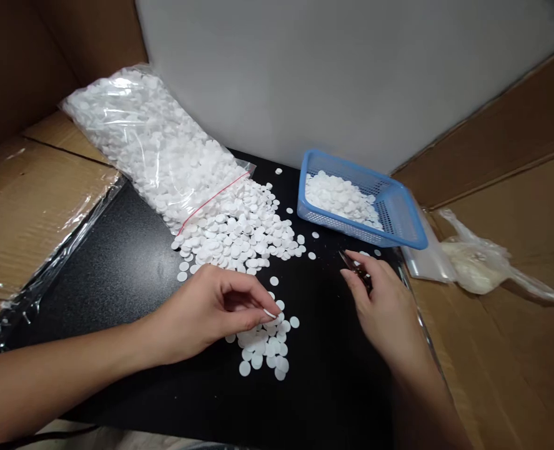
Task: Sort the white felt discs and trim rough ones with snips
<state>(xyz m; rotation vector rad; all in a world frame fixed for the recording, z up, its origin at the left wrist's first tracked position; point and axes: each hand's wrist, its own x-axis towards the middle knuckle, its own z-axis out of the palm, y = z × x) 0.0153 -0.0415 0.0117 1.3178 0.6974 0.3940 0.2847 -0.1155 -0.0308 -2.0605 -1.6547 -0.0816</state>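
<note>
My left hand (220,306) pinches a small white disc (270,314) edge-on between thumb and fingertips. Below it on the black table (131,269) lies a loose cluster of white discs (262,350), partly hidden by the hand. To the right, my right hand (384,297) is closed around a small, dark, pointed tool (346,258), its tip facing left; most of it is covered by the fingers. Beyond the left hand, a big heap of discs (239,231) spreads from the mouth of a clear plastic bag (150,137) packed with more discs.
A blue perforated basket (408,219) at the back right holds a pile of discs. Several single discs are scattered near it. A knotted plastic bag (478,265) with pale contents lies beyond the table's right edge. Cardboard (37,206) flanks the table, and a pale wall rises behind.
</note>
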